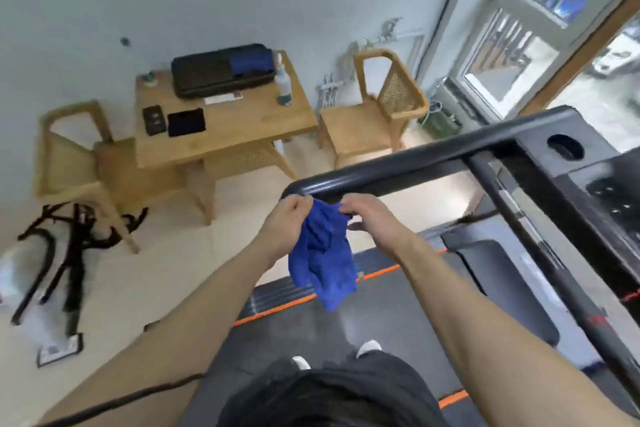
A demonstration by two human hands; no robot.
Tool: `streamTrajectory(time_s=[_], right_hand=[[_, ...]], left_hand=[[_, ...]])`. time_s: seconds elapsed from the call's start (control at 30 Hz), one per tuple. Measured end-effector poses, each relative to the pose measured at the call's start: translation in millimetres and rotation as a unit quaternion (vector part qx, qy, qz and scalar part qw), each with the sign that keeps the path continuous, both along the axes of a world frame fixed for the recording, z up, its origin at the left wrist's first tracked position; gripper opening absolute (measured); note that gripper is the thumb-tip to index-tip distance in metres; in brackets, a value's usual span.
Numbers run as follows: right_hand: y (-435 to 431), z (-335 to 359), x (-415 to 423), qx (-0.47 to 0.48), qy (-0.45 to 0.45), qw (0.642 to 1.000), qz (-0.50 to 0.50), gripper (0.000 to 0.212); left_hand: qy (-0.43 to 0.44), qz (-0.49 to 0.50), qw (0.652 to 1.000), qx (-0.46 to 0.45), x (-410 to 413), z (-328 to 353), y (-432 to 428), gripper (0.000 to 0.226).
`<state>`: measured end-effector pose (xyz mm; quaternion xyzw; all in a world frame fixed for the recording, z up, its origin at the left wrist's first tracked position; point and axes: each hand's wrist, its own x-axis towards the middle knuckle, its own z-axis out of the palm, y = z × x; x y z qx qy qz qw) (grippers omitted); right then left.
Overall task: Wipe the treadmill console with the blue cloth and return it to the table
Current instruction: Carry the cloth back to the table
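Observation:
The blue cloth hangs crumpled in front of me, held at its top edge by both hands. My left hand pinches its upper left corner and my right hand pinches the upper right. Both hands sit just below the treadmill's black left handrail. The treadmill console is at the far right, dark, with a round cup hole and buttons. The wooden table stands beyond the rail against the wall. I stand on the treadmill belt.
The table holds a black case, a spray bottle, a black pad and a small dark box. Wooden chairs flank it. Black metal parts lie on the floor at left. A window is at right.

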<state>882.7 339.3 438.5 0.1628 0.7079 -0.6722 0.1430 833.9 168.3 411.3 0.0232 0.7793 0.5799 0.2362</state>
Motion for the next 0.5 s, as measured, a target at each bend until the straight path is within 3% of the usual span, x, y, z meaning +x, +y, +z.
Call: streamTrajectory(time_s=[0.13,0.23,0.3,0.4,0.5], right_hand=[[-71.4,6.8,-38.4,0.037,0.023,0.994,0.099,0.021],[-129.9,9.0,-72.2,0.057,0.045,0.974,0.217,0.035],[-168.4,6.5,-96.3,0.064,0.058,0.958,0.275,0.032],[-224.7,3.1,-127.0,0.050,0.052,0.930,0.360,0.031],[-282.4,0.8,-148.0,0.045,0.044,0.892,0.448,0.037]], left_hand=[[0.041,0.064,0.994,-0.084,-4.0,-4.3,-85.6,0.039],[0.017,0.122,0.990,-0.067,1.9,-2.8,-148.3,0.049],[0.002,0.172,0.984,-0.051,8.0,-2.2,-185.6,0.054],[-0.007,0.244,0.969,-0.041,20.9,1.3,-233.9,0.050],[0.002,0.330,0.940,-0.085,40.7,-0.2,-279.5,0.030]])
